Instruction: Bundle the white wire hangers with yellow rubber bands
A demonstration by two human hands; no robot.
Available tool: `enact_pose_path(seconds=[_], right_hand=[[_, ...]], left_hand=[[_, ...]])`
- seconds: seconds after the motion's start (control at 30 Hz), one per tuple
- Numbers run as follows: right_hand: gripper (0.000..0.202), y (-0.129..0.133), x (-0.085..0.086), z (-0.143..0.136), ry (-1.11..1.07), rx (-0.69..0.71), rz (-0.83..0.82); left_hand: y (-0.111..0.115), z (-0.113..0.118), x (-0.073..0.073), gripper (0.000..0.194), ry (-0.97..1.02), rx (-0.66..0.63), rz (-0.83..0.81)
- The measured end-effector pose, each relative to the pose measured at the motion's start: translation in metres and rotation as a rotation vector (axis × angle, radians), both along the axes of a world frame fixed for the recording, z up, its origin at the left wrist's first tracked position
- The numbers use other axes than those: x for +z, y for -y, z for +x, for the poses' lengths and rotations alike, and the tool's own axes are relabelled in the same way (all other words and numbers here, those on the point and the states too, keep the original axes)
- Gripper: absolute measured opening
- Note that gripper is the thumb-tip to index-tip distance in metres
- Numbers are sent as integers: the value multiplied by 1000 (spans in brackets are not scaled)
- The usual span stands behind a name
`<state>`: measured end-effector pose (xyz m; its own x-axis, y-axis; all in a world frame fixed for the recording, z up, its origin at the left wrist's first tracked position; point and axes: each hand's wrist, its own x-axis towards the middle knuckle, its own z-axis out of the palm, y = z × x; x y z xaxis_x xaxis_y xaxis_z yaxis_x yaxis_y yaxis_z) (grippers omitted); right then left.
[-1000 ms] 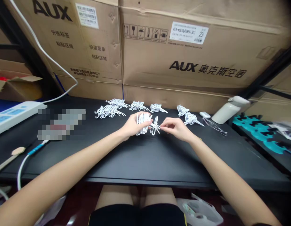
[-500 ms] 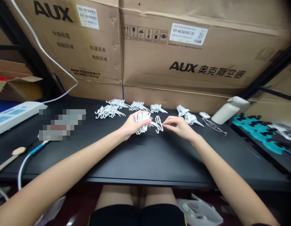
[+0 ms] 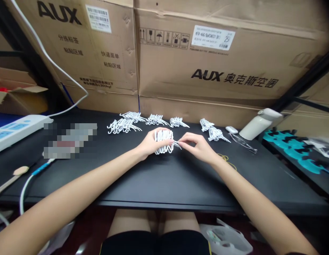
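Observation:
My left hand (image 3: 151, 144) is wrapped round a bundle of white hooks (image 3: 163, 142) above the black table (image 3: 164, 184). My right hand (image 3: 192, 144) is closed in a pinch on the thin end of a hook at the bundle's right side. Behind my hands lie more white hook piles: one large pile (image 3: 124, 124) at the left, two smaller ones (image 3: 155, 119) (image 3: 178, 122) in the middle, and another (image 3: 217, 134) at the right. Yellow rubber bands (image 3: 227, 161) lie partly behind my right forearm.
Large cardboard boxes (image 3: 207, 78) stand along the back. A white power strip (image 3: 21, 129) and a pixelated object (image 3: 71, 140) are at the left. A white bottle (image 3: 256, 125), glasses (image 3: 243, 143) and a small white case (image 3: 230, 130) are at the right, near turquoise parts (image 3: 292, 152).
My right hand has moved left to the bundle, and the separate hook it held has joined the others. The yellow rubber bands now show more beside my right forearm.

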<state>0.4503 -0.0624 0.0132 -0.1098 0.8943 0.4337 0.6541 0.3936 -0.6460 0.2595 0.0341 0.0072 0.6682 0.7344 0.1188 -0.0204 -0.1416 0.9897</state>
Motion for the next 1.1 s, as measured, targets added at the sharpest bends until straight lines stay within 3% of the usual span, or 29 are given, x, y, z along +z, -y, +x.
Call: enact_pose_path(seconds=[0.13, 0.27, 0.57, 1.1], right_hand=[[18, -2, -9, -6, -138, -18, 22], [19, -5, -18, -10, -298, -26, -60], [23, -9, -24, -18, -550, -39, -172], [30, -8, -27, -35, -701, -118, -171]], left_hand=[[-1, 2, -4, 53, 21, 10, -38], [-2, 3, -7, 49, 58, -4, -105], [-2, 4, -7, 48, 57, -9, -125], [1, 4, -7, 48, -93, 9, -91]])
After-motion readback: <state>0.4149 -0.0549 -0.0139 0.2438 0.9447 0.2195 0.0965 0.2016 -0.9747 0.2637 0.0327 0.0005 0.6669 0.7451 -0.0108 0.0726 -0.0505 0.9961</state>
